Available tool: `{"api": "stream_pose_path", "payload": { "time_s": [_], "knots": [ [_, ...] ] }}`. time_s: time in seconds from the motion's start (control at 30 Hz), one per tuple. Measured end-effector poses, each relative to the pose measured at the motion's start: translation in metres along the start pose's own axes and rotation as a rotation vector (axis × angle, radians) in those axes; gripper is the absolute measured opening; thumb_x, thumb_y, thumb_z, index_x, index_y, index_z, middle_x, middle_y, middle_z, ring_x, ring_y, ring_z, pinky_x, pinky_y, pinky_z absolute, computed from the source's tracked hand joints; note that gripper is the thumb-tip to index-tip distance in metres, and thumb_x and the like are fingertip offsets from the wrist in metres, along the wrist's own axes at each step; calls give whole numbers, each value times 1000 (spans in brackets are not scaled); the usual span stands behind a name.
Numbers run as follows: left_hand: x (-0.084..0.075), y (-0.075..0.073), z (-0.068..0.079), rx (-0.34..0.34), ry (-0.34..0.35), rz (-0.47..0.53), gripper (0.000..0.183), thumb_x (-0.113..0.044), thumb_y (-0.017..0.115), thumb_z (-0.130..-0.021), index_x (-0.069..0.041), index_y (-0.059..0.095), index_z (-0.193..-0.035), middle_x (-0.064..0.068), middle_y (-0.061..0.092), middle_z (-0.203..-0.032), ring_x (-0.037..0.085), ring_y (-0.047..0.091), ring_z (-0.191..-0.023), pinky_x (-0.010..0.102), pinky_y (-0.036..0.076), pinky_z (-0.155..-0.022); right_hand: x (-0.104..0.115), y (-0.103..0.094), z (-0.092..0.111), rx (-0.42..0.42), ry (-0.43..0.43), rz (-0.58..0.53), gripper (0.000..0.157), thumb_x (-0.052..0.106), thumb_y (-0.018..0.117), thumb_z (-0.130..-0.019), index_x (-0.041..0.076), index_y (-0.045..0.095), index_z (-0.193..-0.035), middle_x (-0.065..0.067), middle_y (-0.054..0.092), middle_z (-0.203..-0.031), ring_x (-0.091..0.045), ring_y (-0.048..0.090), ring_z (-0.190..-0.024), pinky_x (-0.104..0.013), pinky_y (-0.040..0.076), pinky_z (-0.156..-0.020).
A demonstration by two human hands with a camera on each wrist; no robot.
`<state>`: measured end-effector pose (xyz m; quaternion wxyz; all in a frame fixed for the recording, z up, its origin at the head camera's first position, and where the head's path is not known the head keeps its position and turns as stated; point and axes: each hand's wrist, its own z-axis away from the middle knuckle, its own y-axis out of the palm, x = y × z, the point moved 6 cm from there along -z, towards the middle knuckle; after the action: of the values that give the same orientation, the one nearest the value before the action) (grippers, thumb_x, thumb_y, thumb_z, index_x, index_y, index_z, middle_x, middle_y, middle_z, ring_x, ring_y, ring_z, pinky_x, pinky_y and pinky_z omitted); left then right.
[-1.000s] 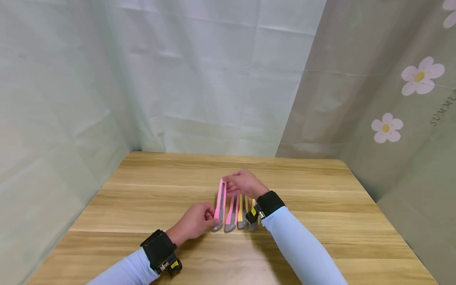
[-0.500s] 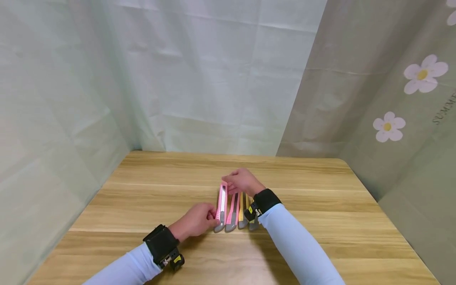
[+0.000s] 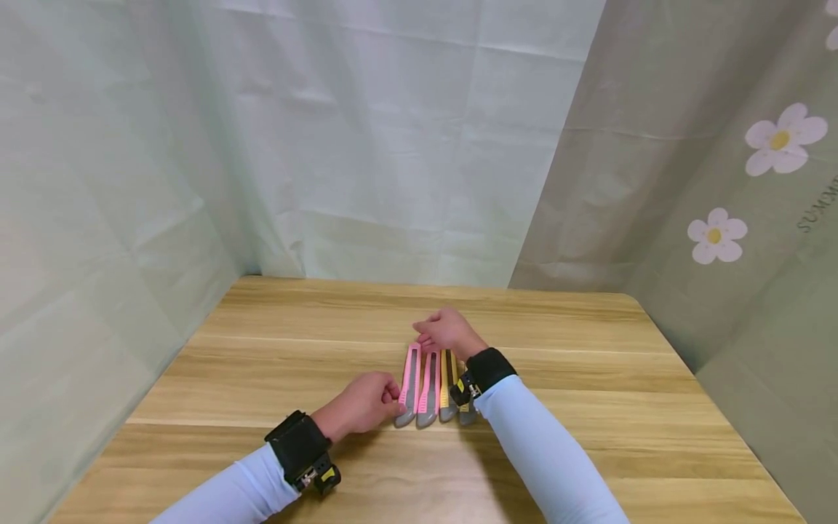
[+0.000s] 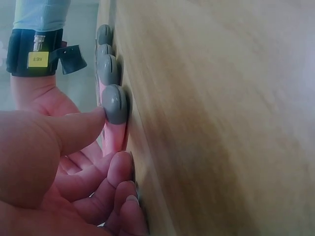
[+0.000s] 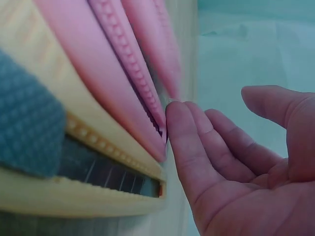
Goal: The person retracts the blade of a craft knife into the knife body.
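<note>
Two pink utility knives and two yellow ones lie side by side, grey ends toward me. At the left end of the row is a pink utility knife (image 3: 409, 378); my left hand (image 3: 363, 402) holds its grey end between thumb and fingers. In the left wrist view the thumb rests on that grey end (image 4: 115, 103). Beside it lies the second pink utility knife (image 3: 429, 386), then a yellow utility knife (image 3: 446, 375). The last yellow one (image 3: 466, 416) is partly hidden by the right wrist. My right hand (image 3: 449, 332) has its thumb apart, its straight fingertips at the pink knives' far tips.
The knives lie on a wood-grain table (image 3: 294, 327). A pale curtain (image 3: 393, 145) hangs behind and to the left, and a flowered curtain (image 3: 753, 291) to the right. Both wrists wear a black strap (image 3: 297, 445) with a small camera.
The far end of the leftmost pink utility knife has come down beside the others. The right hand has let go of it, thumb now apart. The left hand has hardly moved.
</note>
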<state>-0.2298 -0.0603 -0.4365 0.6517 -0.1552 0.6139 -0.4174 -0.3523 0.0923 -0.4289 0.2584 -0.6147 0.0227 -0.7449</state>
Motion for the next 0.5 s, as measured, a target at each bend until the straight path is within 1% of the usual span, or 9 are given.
{"api": "stream_pose_path", "payload": {
  "time_s": [0.23, 0.4, 0.5],
  "knots": [
    [1, 0, 0, -12, 10, -5, 17, -18, 79, -91, -11, 64, -91, 2, 57, -76, 15, 52, -66, 22, 39, -53, -1, -5, 3, 6, -12, -60, 40, 23, 65, -102, -8, 64, -126, -18, 73, -102, -23, 73, -87, -34, 67, -82],
    [1, -1, 1, -25, 35, -5, 17, -17, 79, -91, -10, 64, -90, 2, 57, -76, 15, 52, -65, 21, 39, -52, 3, -12, 7, -31, -32, -63, 41, 25, 63, -103, -8, 64, -128, -19, 73, -108, -26, 74, -94, -37, 66, -87],
    [2, -2, 1, -27, 37, 1, 17, -17, 79, -91, -10, 64, -92, 2, 57, -76, 15, 52, -66, 21, 40, -53, 3, -17, 8, -51, -36, -78, 42, 26, 63, -104, -8, 63, -129, -21, 72, -112, -30, 74, -99, -38, 65, -90]
  ]
}}
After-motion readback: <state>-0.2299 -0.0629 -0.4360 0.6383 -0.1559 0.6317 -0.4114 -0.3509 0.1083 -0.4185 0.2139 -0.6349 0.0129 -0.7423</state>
